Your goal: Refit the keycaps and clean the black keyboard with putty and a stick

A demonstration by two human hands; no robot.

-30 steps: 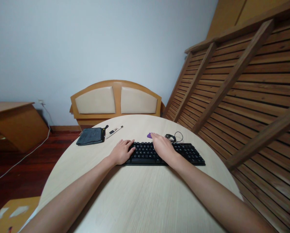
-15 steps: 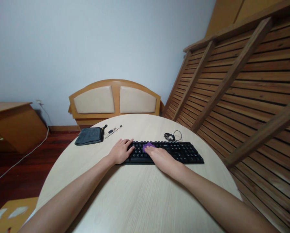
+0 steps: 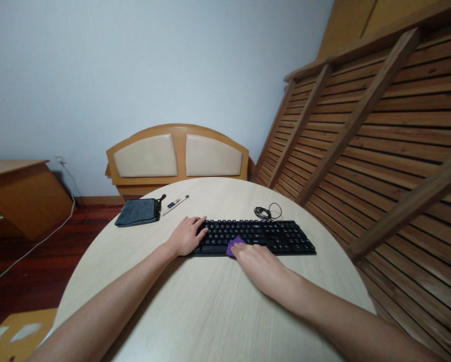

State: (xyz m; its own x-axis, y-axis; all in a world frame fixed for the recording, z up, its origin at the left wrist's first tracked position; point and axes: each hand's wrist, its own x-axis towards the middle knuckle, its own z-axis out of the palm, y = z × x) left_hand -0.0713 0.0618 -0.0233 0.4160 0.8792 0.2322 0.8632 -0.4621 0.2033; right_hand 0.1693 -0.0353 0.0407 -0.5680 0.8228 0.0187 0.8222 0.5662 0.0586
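Observation:
A black keyboard (image 3: 285, 236) lies across the pale round table. At its left end my left hand (image 3: 185, 235) grips the edge, thumb over the keys and fingers reaching to the back corner. The far fingers' undersides are hidden. My right hand (image 3: 259, 261) is closed on a small purple cloth (image 3: 234, 245), pressing it against the front edge of the keyboard near the middle. Part of the cloth is covered by the fingers. Behind the keyboard, its black cable (image 3: 263, 212) lies coiled on the table.
At the table's (image 3: 225, 306) left side lie a dark grey folded cloth (image 3: 138, 211), a black-handled brush (image 3: 161, 199) and a thin white tool (image 3: 174, 204). A wooden headboard (image 3: 180, 151) stands behind. Wooden slats (image 3: 391, 151) lean along the right.
My right hand has drawn the purple cloth toward me, from the keyboard's middle rows down to its front edge. My left hand stays at the keyboard's left end.

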